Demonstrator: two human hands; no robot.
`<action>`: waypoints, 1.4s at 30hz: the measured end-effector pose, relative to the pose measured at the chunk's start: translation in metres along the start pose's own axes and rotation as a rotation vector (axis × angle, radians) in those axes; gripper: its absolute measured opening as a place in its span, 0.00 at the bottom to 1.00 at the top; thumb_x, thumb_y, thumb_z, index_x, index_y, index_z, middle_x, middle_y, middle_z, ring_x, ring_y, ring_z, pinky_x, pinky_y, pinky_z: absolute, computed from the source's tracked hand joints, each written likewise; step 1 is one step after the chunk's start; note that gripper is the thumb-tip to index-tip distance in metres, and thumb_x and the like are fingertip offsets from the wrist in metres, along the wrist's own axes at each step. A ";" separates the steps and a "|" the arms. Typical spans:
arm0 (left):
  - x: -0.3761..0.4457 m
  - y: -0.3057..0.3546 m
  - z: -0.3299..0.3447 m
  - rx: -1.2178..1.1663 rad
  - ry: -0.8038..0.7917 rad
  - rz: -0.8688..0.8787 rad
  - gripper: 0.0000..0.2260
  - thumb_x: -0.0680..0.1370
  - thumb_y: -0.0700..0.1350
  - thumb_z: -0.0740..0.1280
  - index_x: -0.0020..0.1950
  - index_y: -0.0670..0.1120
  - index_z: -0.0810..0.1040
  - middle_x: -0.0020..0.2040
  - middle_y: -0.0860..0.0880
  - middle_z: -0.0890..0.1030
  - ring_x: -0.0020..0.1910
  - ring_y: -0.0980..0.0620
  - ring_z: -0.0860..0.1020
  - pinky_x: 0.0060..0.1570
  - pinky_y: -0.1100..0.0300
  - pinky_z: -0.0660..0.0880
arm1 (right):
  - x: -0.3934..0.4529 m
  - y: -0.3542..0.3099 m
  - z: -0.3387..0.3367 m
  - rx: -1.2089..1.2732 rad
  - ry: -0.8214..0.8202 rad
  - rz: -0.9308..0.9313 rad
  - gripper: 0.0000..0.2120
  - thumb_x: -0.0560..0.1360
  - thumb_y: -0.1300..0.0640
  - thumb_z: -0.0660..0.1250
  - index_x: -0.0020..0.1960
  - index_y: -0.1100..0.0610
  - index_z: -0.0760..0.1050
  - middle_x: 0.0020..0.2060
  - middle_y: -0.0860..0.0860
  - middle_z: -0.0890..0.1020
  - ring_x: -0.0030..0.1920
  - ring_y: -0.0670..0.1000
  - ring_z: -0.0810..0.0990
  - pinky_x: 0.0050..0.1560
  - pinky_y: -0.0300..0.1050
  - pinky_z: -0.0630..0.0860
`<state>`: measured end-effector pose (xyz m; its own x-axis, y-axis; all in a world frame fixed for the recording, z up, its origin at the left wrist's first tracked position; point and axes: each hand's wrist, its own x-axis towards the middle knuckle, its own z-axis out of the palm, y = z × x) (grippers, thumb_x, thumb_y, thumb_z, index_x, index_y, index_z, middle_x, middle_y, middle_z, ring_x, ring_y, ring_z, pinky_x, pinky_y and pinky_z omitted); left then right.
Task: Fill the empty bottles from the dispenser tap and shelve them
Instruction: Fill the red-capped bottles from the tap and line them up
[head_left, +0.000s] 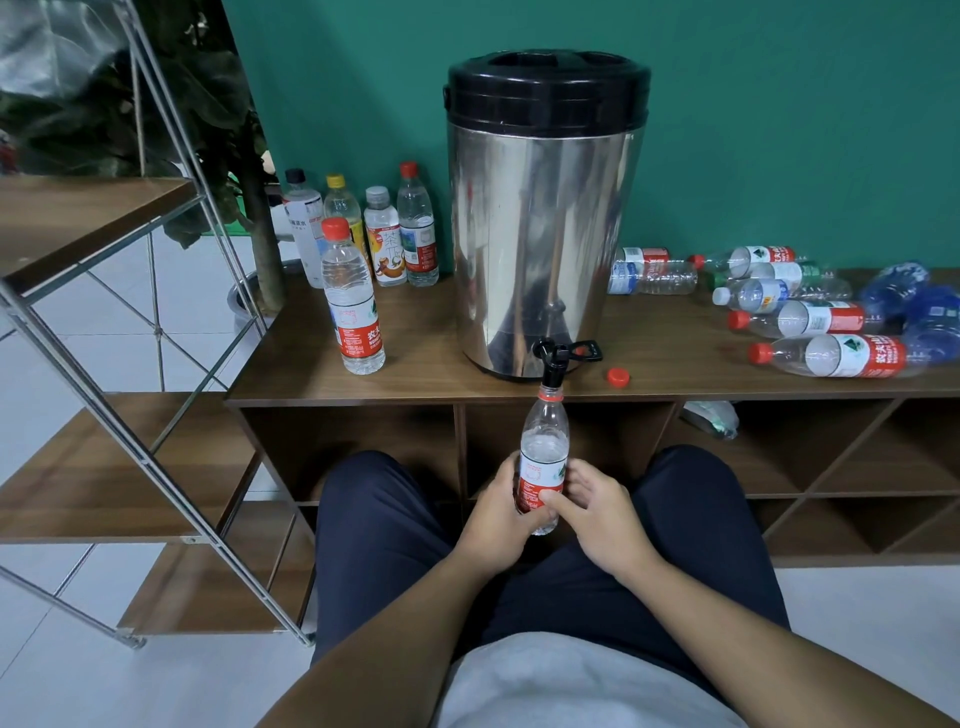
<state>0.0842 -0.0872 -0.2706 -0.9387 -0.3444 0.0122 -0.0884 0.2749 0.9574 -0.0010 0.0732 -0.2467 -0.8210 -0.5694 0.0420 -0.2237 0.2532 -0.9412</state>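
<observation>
Wooden counter (415, 364): loose red cap (618, 377) beside dispenser (540, 223), toppled bottles (810, 317) right.

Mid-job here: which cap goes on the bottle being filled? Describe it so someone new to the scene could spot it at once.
Start at the big steel dispenser on the wooden counter. Just right of its black tap, near the counter's front edge, lies a small loose red cap. Every other red cap in view sits on a bottle; this one lies alone on the wood.
</observation>
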 end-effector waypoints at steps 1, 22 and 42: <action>0.000 0.000 0.000 0.004 -0.002 -0.001 0.32 0.79 0.42 0.81 0.81 0.54 0.73 0.68 0.58 0.84 0.67 0.61 0.83 0.66 0.64 0.80 | 0.000 -0.001 0.000 -0.001 0.000 0.002 0.23 0.80 0.61 0.79 0.73 0.53 0.81 0.60 0.42 0.89 0.62 0.45 0.87 0.67 0.51 0.83; 0.009 -0.015 0.000 0.029 0.002 -0.047 0.28 0.77 0.50 0.83 0.73 0.55 0.76 0.63 0.56 0.85 0.63 0.58 0.85 0.68 0.51 0.83 | 0.028 -0.057 -0.029 0.119 0.226 -0.034 0.20 0.84 0.45 0.73 0.73 0.52 0.81 0.59 0.45 0.89 0.63 0.42 0.85 0.73 0.53 0.79; 0.011 -0.015 -0.001 0.016 0.007 -0.075 0.29 0.78 0.49 0.83 0.75 0.55 0.75 0.65 0.58 0.85 0.64 0.59 0.84 0.65 0.59 0.82 | 0.087 -0.144 -0.044 0.186 0.139 0.072 0.11 0.87 0.54 0.64 0.54 0.56 0.84 0.30 0.48 0.74 0.33 0.47 0.71 0.40 0.48 0.74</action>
<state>0.0758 -0.0956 -0.2849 -0.9269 -0.3710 -0.0568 -0.1633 0.2624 0.9510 -0.0632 0.0212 -0.0928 -0.8984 -0.4392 0.0061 -0.0719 0.1334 -0.9884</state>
